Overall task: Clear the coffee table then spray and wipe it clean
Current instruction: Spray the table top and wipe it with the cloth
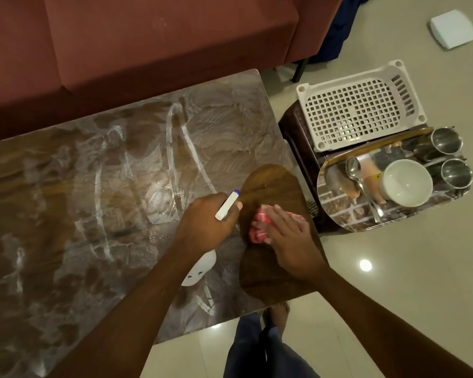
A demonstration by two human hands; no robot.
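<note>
Our left hand (206, 223) grips the spray bottle (228, 205), fingers curled round it. Our right hand (287, 241) presses flat on the pink cloth (257, 227) on the streaky counter (120, 186).

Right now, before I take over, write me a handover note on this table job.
Left hand grips the white plastic spray bottle with a blue tip.
Right hand presses flat on the crumpled pink cloth at the right end of the brown wooden coffee table.
Done: table cleared and sprayed. The white bowl, steel spoon and two steel cups sit on the patterned tray beside it.
Left: only a patch around the cloth is wiped; white streaks cover the rest.
</note>
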